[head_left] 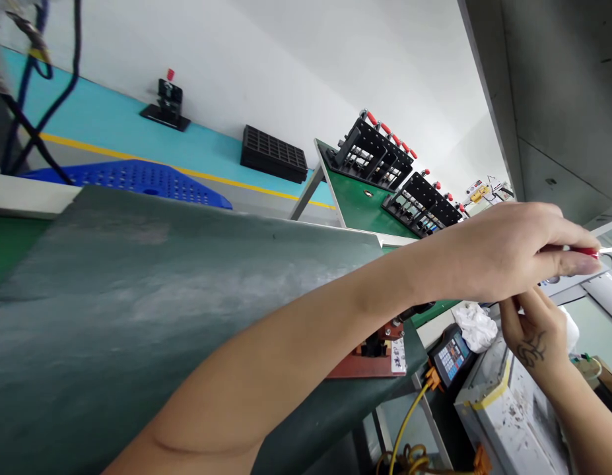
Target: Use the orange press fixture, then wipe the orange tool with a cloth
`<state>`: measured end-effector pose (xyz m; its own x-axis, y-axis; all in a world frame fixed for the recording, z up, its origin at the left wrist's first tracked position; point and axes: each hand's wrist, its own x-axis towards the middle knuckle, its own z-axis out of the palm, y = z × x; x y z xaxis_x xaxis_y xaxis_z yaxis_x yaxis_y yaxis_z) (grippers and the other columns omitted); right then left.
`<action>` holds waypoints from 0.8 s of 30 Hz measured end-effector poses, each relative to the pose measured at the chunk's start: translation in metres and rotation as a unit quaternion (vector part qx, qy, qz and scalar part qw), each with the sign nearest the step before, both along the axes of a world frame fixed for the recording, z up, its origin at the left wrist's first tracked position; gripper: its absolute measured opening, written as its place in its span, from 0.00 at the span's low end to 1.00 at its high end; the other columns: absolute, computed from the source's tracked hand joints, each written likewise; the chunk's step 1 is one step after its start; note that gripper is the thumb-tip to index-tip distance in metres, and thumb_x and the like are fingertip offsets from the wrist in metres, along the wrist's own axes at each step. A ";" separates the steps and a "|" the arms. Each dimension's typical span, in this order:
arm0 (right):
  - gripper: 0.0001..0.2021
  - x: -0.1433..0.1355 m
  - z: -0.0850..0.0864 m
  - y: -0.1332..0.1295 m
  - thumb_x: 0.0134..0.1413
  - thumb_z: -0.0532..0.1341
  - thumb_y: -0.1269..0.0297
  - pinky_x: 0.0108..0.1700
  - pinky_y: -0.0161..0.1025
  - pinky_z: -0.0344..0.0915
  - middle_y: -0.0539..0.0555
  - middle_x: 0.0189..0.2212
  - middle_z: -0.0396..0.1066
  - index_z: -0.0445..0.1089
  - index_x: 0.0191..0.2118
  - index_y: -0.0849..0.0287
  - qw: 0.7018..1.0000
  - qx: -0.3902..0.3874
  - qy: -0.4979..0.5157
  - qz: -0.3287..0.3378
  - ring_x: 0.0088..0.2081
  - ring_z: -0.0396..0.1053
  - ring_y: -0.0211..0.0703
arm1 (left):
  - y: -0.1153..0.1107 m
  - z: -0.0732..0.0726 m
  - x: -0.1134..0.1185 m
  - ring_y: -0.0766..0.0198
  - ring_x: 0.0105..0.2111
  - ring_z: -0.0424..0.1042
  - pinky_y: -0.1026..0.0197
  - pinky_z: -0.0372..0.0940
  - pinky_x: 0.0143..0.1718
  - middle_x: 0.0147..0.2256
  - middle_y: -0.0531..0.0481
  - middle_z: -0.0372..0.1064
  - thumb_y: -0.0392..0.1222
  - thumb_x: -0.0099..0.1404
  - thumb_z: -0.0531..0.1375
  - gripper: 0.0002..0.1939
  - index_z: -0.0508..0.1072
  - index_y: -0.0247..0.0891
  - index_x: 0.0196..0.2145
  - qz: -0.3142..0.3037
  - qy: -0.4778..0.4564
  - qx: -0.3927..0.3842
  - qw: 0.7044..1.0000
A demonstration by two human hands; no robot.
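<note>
My left hand (508, 251) is stretched across the view to the right edge. Its thumb and fingers pinch a small red object (587, 252), mostly hidden in the grip, so its kind does not show. Just below it is my right hand (536, 333), fingers curled; the left hand covers their tips, hiding anything in them. Under my left forearm, a red-brown fixture (355, 368) with dark parts and a white label rests on the green-grey mat (137, 284).
Black racks with red-handled clamps (372, 155) stand on a green table behind. A black tray (273, 153) and a clamp stand (167, 105) sit on the floor by the wall. A control pendant (451, 356) and a grey metal box (508, 402) are at lower right. Overhead hangs a grey panel (558, 99).
</note>
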<state>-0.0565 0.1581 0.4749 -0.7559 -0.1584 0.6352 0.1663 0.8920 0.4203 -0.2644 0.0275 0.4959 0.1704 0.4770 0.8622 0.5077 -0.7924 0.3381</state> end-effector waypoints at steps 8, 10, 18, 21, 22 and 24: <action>0.08 0.000 0.000 0.004 0.65 0.62 0.78 0.27 0.35 0.54 0.50 0.30 0.71 0.69 0.36 0.58 1.000 0.000 -0.003 0.005 0.26 0.63 0.33 | -0.003 0.000 0.000 0.61 0.52 0.76 0.63 0.67 0.57 0.51 0.49 0.78 0.46 0.80 0.55 0.17 0.79 0.40 0.57 0.013 0.008 0.002 1.000; 0.08 0.001 0.000 0.004 0.65 0.62 0.78 0.27 0.35 0.55 0.50 0.31 0.72 0.69 0.36 0.58 1.000 0.002 -0.005 0.007 0.26 0.64 0.33 | -0.005 0.001 0.001 0.62 0.52 0.76 0.64 0.67 0.57 0.51 0.48 0.78 0.44 0.80 0.55 0.17 0.78 0.37 0.58 0.019 0.005 0.006 1.000; 0.08 -0.001 0.001 0.002 0.65 0.62 0.78 0.27 0.35 0.56 0.51 0.31 0.73 0.69 0.36 0.58 1.000 -0.005 -0.007 0.008 0.27 0.65 0.34 | -0.007 0.004 0.000 0.65 0.50 0.74 0.66 0.65 0.55 0.50 0.44 0.77 0.43 0.80 0.55 0.18 0.76 0.31 0.59 0.013 0.026 0.010 1.000; 0.08 -0.001 0.003 0.001 0.65 0.62 0.78 0.27 0.35 0.57 0.51 0.32 0.73 0.69 0.35 0.58 1.000 -0.006 -0.009 0.011 0.27 0.66 0.34 | -0.006 0.003 -0.001 0.63 0.50 0.75 0.64 0.66 0.55 0.50 0.45 0.77 0.44 0.80 0.56 0.18 0.77 0.33 0.58 0.013 0.022 0.011 1.000; 0.09 -0.001 0.003 0.000 0.65 0.62 0.78 0.27 0.35 0.57 0.51 0.31 0.73 0.69 0.35 0.58 1.000 -0.007 -0.011 0.011 0.27 0.66 0.34 | -0.006 0.002 -0.002 0.62 0.51 0.75 0.64 0.66 0.55 0.50 0.45 0.78 0.44 0.80 0.55 0.18 0.77 0.32 0.58 0.010 0.021 0.013 1.000; 0.09 -0.001 0.004 0.000 0.64 0.62 0.78 0.27 0.35 0.58 0.51 0.31 0.73 0.69 0.35 0.58 1.000 -0.007 -0.013 0.010 0.28 0.67 0.35 | -0.007 0.002 -0.003 0.60 0.51 0.76 0.63 0.66 0.55 0.50 0.44 0.78 0.44 0.80 0.55 0.19 0.78 0.32 0.58 0.000 0.019 0.016 1.000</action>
